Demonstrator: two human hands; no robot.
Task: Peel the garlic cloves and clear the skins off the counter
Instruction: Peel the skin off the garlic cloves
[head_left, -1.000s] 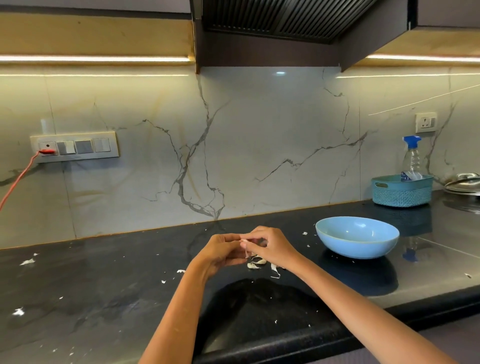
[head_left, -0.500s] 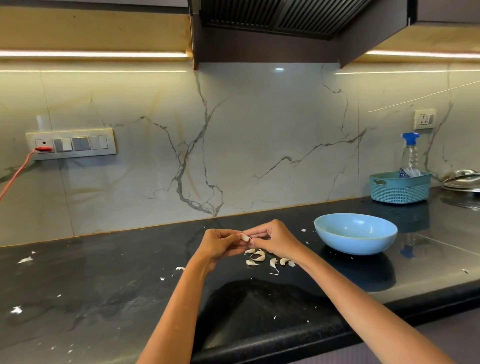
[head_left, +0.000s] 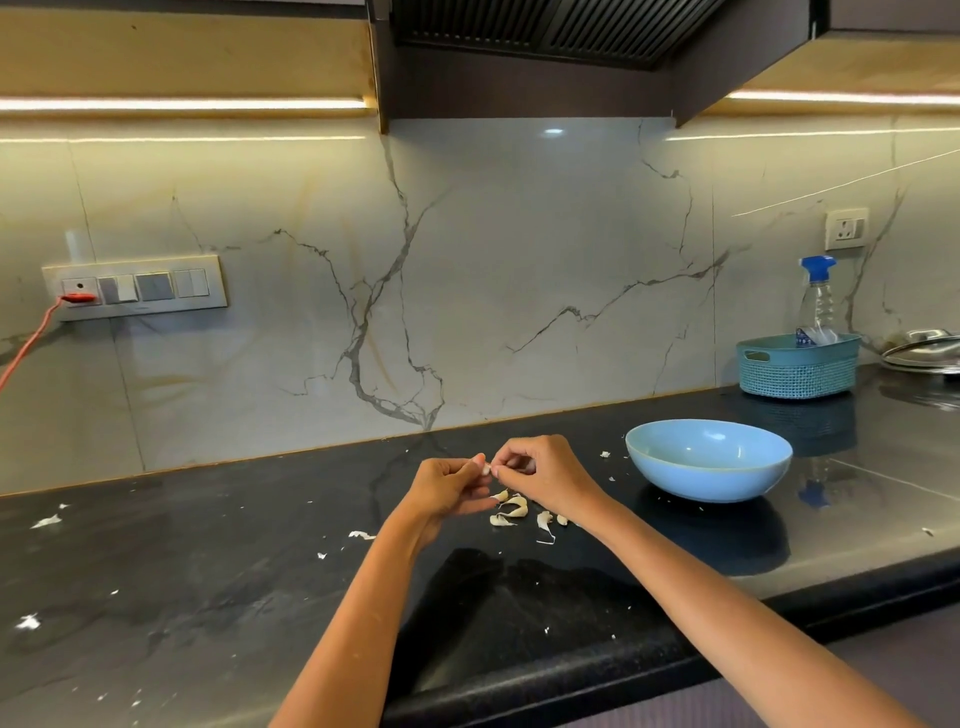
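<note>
A home kitchen
A black stone worktop (head_left: 208, 571) is set against a veined marble splashback (head_left: 519, 270), under a dark extractor hood (head_left: 545, 47) and lit wall cabinets; a switch panel (head_left: 136, 287), a teal basket (head_left: 797, 366) with a spray bottle (head_left: 818, 299), and a pan lid (head_left: 924, 351) are seen

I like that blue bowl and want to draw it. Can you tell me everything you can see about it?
The blue bowl is pale sky blue, round, wide and shallow, smooth and glossy like glazed ceramic. It stands upright on the black counter, to the right of the person's hands, and its reflection shows in the shiny top beneath it. No garlic shows in the part of its inside that can be seen. Nothing touches it but the counter. A teal basket sits behind it.
</note>
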